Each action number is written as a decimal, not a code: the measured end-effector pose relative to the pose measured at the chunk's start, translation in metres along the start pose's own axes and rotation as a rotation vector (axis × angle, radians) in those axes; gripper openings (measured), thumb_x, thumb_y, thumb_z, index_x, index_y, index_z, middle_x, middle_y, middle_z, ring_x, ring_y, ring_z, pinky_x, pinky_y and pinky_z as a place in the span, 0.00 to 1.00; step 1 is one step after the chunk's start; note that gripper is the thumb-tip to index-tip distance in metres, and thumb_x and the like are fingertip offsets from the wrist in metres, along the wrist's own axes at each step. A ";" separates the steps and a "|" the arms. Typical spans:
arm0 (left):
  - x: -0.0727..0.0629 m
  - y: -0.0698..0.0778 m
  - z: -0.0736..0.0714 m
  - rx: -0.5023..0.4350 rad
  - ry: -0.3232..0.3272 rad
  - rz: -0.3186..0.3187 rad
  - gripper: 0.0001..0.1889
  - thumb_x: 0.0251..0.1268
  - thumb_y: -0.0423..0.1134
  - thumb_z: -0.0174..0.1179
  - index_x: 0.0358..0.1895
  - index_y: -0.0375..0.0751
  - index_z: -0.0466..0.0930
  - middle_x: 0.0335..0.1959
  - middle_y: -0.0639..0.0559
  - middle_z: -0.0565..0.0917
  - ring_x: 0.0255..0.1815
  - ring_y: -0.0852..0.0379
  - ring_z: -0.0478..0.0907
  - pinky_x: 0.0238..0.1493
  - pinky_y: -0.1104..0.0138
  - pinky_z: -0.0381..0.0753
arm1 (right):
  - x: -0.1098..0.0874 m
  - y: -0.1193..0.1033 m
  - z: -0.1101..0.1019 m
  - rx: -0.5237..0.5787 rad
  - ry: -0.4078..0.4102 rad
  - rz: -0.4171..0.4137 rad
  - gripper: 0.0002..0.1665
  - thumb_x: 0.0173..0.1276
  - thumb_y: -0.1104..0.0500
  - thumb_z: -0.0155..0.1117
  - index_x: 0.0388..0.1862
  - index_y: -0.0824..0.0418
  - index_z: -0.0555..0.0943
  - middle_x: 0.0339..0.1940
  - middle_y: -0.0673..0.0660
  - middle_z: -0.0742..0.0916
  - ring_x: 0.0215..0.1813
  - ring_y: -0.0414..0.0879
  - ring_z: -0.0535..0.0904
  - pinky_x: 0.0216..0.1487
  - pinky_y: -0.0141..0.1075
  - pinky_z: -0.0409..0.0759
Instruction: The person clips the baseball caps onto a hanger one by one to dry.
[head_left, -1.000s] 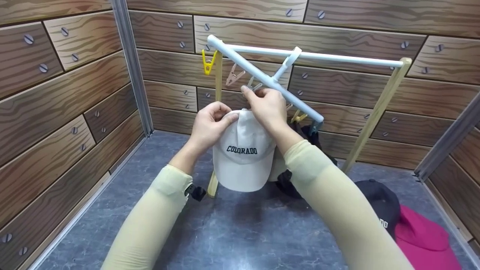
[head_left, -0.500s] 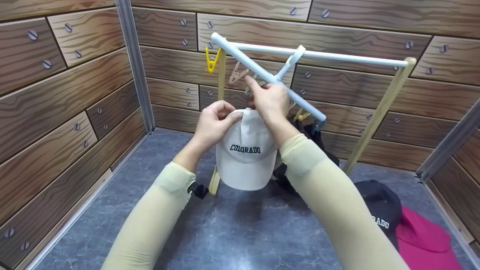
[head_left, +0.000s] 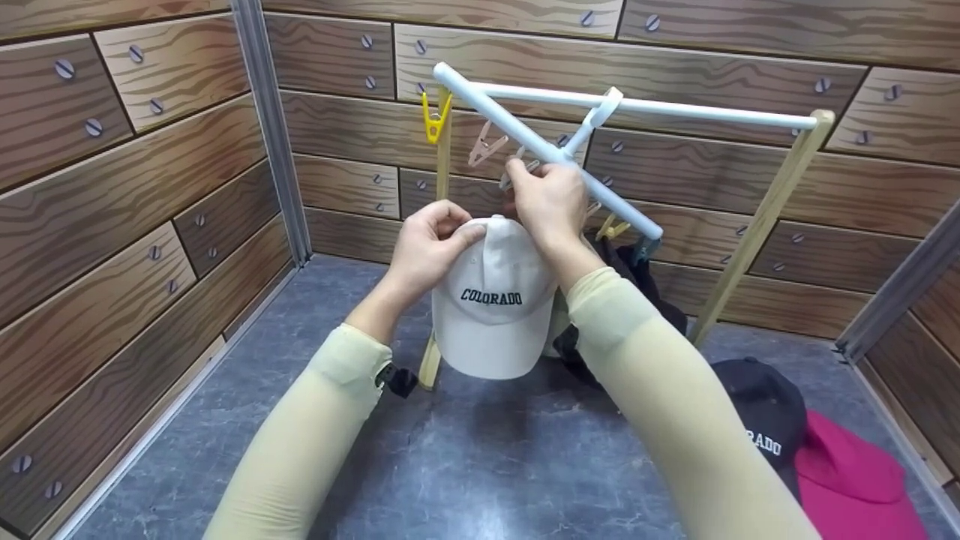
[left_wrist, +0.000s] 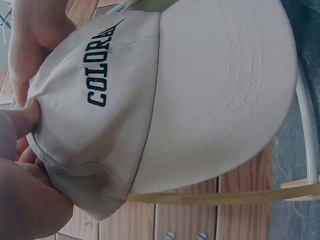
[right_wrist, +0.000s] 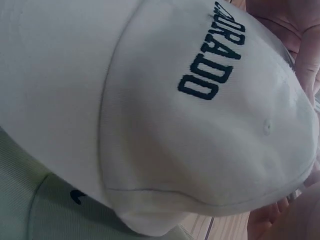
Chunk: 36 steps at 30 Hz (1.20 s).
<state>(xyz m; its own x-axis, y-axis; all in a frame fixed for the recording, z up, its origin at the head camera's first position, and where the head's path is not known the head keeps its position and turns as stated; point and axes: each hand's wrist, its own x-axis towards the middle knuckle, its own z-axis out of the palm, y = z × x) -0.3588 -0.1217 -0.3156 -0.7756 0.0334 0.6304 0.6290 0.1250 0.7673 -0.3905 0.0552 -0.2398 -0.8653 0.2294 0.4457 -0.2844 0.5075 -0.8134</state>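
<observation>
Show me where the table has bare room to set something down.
The dark grey marbled tabletop is bare between the pale-yellow left sleeve and right sleeve, and from the left sleeve to the wood-patterned left wall. Crowded: right, with the black cloth cap and magenta cloth cap; and just behind the white cloth cap.

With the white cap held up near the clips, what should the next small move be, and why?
Probably squeeze the pale clip and raise the white cap into it: the left hand pinches the cap's crown just below, and the right hand appears to pinch that clip under the hanger bar.
</observation>
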 end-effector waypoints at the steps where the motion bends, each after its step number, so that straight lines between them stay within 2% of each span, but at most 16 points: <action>1: 0.000 0.000 0.000 0.000 -0.001 0.003 0.07 0.73 0.32 0.75 0.39 0.36 0.85 0.32 0.48 0.92 0.31 0.63 0.84 0.33 0.70 0.80 | 0.000 0.001 0.000 -0.007 0.000 -0.013 0.22 0.75 0.40 0.69 0.26 0.51 0.93 0.21 0.50 0.91 0.28 0.44 0.90 0.36 0.37 0.77; 5: -0.001 0.000 0.002 -0.005 -0.011 0.000 0.07 0.73 0.32 0.75 0.39 0.36 0.85 0.33 0.48 0.92 0.32 0.63 0.85 0.34 0.70 0.80 | -0.001 0.008 -0.003 0.008 -0.038 -0.052 0.20 0.73 0.43 0.68 0.29 0.53 0.93 0.21 0.49 0.91 0.29 0.45 0.91 0.35 0.35 0.78; 10: -0.002 -0.001 0.004 0.014 -0.019 -0.010 0.07 0.74 0.32 0.75 0.40 0.36 0.85 0.32 0.48 0.92 0.32 0.62 0.84 0.35 0.70 0.80 | -0.002 0.017 -0.009 0.118 -0.159 -0.093 0.18 0.76 0.49 0.69 0.35 0.60 0.94 0.25 0.53 0.93 0.30 0.48 0.93 0.33 0.32 0.85; 14: -0.005 0.001 0.008 0.025 -0.021 -0.023 0.07 0.74 0.33 0.75 0.40 0.37 0.85 0.32 0.49 0.92 0.32 0.62 0.83 0.34 0.69 0.79 | -0.002 0.023 -0.016 0.175 -0.236 -0.133 0.17 0.78 0.51 0.69 0.33 0.61 0.92 0.26 0.55 0.93 0.28 0.44 0.92 0.32 0.33 0.87; 19: -0.006 0.003 0.015 0.020 -0.040 -0.012 0.07 0.76 0.34 0.74 0.40 0.37 0.85 0.33 0.48 0.92 0.32 0.61 0.82 0.35 0.69 0.79 | -0.002 0.030 -0.029 0.221 -0.298 -0.168 0.18 0.77 0.53 0.71 0.33 0.66 0.91 0.23 0.50 0.90 0.25 0.40 0.88 0.30 0.33 0.86; 22: -0.006 0.005 0.019 0.024 -0.060 -0.011 0.07 0.76 0.34 0.74 0.42 0.37 0.85 0.36 0.48 0.93 0.34 0.62 0.82 0.37 0.69 0.79 | -0.001 0.035 -0.036 0.251 -0.342 -0.175 0.17 0.77 0.53 0.71 0.35 0.67 0.91 0.22 0.49 0.89 0.25 0.41 0.87 0.29 0.33 0.86; 26: -0.007 0.008 0.022 0.003 -0.076 -0.040 0.06 0.76 0.34 0.74 0.44 0.37 0.85 0.39 0.47 0.94 0.38 0.61 0.84 0.40 0.68 0.80 | 0.001 0.039 -0.045 0.284 -0.403 -0.165 0.16 0.77 0.53 0.71 0.35 0.64 0.90 0.24 0.51 0.90 0.27 0.43 0.89 0.31 0.34 0.87; 31: -0.009 0.011 0.024 -0.012 -0.085 -0.055 0.07 0.76 0.35 0.74 0.45 0.37 0.85 0.41 0.45 0.94 0.39 0.59 0.85 0.41 0.67 0.81 | 0.002 0.041 -0.051 0.272 -0.427 -0.168 0.15 0.78 0.53 0.69 0.32 0.61 0.89 0.28 0.58 0.91 0.28 0.46 0.89 0.33 0.36 0.88; 36: -0.010 0.012 0.026 -0.010 -0.090 -0.064 0.08 0.76 0.36 0.74 0.46 0.36 0.85 0.44 0.44 0.94 0.41 0.58 0.87 0.43 0.66 0.83 | 0.003 0.044 -0.057 0.292 -0.429 -0.195 0.15 0.77 0.55 0.68 0.31 0.61 0.90 0.25 0.54 0.91 0.25 0.44 0.87 0.31 0.35 0.88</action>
<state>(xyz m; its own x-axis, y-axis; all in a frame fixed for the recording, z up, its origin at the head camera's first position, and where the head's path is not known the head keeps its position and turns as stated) -0.3445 -0.0946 -0.3158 -0.8153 0.1150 0.5675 0.5785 0.1199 0.8068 -0.3821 0.1253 -0.2529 -0.8585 -0.2358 0.4554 -0.5056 0.2413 -0.8283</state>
